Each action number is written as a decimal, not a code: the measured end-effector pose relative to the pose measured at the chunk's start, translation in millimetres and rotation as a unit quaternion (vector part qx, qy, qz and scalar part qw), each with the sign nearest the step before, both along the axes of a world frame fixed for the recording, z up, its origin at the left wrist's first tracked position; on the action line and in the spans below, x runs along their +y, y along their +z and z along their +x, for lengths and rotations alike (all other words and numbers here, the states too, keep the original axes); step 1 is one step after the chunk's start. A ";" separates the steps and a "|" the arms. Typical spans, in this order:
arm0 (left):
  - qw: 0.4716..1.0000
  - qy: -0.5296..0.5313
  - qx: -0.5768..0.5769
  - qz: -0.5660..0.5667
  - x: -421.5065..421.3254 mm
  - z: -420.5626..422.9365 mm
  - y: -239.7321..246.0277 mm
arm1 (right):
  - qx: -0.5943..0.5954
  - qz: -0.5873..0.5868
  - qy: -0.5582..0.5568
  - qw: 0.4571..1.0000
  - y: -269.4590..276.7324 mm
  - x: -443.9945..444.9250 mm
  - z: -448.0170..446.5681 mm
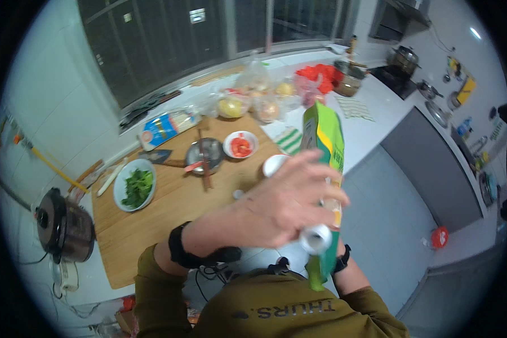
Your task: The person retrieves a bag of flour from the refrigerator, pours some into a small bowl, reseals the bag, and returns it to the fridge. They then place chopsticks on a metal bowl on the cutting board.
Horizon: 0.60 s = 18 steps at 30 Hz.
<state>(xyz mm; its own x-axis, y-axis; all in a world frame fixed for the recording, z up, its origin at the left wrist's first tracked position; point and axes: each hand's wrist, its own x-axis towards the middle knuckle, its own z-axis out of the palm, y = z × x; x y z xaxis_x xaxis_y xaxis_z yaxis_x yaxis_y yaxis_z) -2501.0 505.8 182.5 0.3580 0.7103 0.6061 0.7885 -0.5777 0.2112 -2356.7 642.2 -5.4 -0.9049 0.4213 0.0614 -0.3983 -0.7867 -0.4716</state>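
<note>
A tall green and yellow carton or pouch (322,135) is upright in front of me, right of the cutting board. My left hand (287,203) reaches across its front with fingers spread; its grip is unclear. By the thumb is a white round hollow piece (316,238), either a spout or a small tube. My right forearm (350,272) comes up behind the package, which hides my right hand. A white bowl (275,164) is partly covered by my left hand. On the wooden cutting board (173,211), a small round white piece (238,194) lies near my left forearm.
The board holds a bowl of leafy greens (137,188), a bowl of chopped red food (241,145), a metal bowl (205,156) with chopsticks across it, and a cleaver (154,156). Bagged produce (232,105) stands by the window. A dark electric cooker (65,226) is at left.
</note>
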 end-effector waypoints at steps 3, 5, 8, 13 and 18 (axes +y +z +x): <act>0.991 0.027 -0.127 -0.036 34.0 -2.4 -18.2 | 0.021 -0.050 -0.023 0.998 -8.1 48.1 19.8; 0.963 0.004 -0.264 -0.047 54.5 3.3 -45.3 | 0.054 -0.070 -0.029 0.996 -12.8 74.6 29.0; 0.824 0.008 -0.556 -0.113 67.8 23.1 -101.2 | 0.063 -0.002 -0.063 0.996 -14.9 109.0 40.0; 0.733 -0.004 -0.640 -0.230 70.1 33.6 -176.1 | -0.043 0.125 -0.162 0.978 -27.7 135.7 39.5; 0.682 0.042 -0.664 -0.304 90.5 4.8 -214.8 | -0.139 0.114 -0.204 0.962 -51.5 131.2 35.9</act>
<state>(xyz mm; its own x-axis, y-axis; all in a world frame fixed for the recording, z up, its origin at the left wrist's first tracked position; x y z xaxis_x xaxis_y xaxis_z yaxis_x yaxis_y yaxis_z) -2496.2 596.3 -32.4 -0.2780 0.9588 -0.0591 -0.3059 -0.0300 0.9516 -2320.8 773.4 -56.9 -0.6618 0.7493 -0.0264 -0.4851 -0.4548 -0.7469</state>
